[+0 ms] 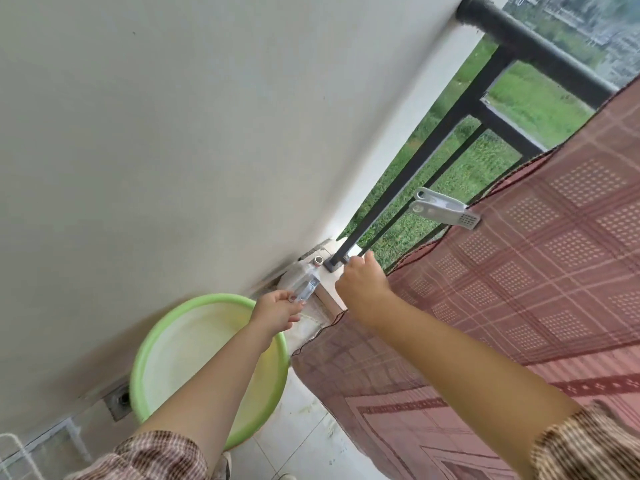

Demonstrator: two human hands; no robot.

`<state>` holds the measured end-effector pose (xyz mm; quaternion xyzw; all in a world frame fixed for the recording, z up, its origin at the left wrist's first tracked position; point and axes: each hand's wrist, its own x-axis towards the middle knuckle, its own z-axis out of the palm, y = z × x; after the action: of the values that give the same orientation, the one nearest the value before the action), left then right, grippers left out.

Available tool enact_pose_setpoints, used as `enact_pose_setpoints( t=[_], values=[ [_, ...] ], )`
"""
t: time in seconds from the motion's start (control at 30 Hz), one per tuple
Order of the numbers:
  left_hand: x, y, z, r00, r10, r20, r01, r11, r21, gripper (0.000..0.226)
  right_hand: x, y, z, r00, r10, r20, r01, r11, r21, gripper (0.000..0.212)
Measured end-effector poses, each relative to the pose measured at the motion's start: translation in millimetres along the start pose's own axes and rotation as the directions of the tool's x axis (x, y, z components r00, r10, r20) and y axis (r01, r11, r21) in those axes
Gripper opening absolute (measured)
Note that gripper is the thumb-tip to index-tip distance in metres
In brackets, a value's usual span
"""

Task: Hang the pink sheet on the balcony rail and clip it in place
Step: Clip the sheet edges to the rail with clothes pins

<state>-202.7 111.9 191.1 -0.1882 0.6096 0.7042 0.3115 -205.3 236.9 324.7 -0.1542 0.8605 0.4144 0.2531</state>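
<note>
The pink checked sheet [519,289] hangs over the dark balcony rail [540,60] and fills the right side of the view. A grey clip [446,211] is clamped on the sheet's left edge, partway down. My left hand [277,311] pinches a second, clear grey clip [306,289] low down near the wall corner. My right hand [363,289] grips the sheet's left edge beside the foot of the rail post [398,192], fingers curled on the cloth.
A green basin [156,348] stands on the tiled floor against the white wall [173,133]. A floor drain [119,401] lies left of it. A low white ledge [323,285] carries the rail post. Grass lies beyond the rail.
</note>
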Motion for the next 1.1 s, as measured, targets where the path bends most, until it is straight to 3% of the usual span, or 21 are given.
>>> enact_pose_setpoints(
  t=[0.1, 0.17, 0.27, 0.37, 0.43, 0.53, 0.83, 1.1],
  values=[
    [11.5, -4.5, 1.7, 1.000, -0.008, 0.016, 0.007, 1.000, 0.006, 0.026, 11.6, 8.3, -8.9, 0.958, 0.046, 0.282, -0.067, 0.996, 0.065, 0.046],
    [18.3, -7.2, 3.0, 0.999, -0.006, 0.033, 0.005, 1.000, 0.026, 0.029, 17.5, 15.3, -7.4, 0.946, 0.060, 0.320, -0.113, 0.982, 0.151, 0.043],
    [24.1, -9.0, 4.7, 0.998, 0.014, 0.069, -0.019, 0.997, 0.081, 0.031, 22.5, 19.9, -2.8, 0.941, 0.042, 0.337, -0.144, 0.948, 0.285, 0.034],
    [29.4, -10.8, 5.6, 0.994, 0.032, 0.100, -0.045, 0.990, 0.131, 0.033, 27.2, 19.6, 2.7, 0.947, 0.026, 0.320, -0.152, 0.914, 0.376, 0.005],
    [34.4, -13.5, 5.7, 0.993, 0.053, 0.107, -0.070, 0.984, 0.164, 0.036, 31.0, 18.1, 4.2, 0.954, 0.046, 0.297, -0.174, 0.890, 0.421, 0.022],
    [40.2, -16.7, 4.5, 0.986, 0.106, 0.129, -0.135, 0.960, 0.245, 0.037, 35.1, 16.6, 5.2, 0.952, 0.050, 0.303, -0.201, 0.848, 0.490, 0.029],
    [48.6, -12.7, -6.4, 0.962, 0.183, 0.204, -0.252, 0.885, 0.393, 0.045, 40.0, 15.2, 1.1, 0.973, 0.028, 0.227, -0.161, 0.792, 0.589, 0.030],
    [52.2, 2.6, -0.6, 0.900, 0.259, 0.350, -0.422, 0.718, 0.553, 0.035, 46.4, 22.8, 13.6, 0.974, 0.011, 0.225, -0.154, 0.761, 0.630, 0.030]
  ],
)
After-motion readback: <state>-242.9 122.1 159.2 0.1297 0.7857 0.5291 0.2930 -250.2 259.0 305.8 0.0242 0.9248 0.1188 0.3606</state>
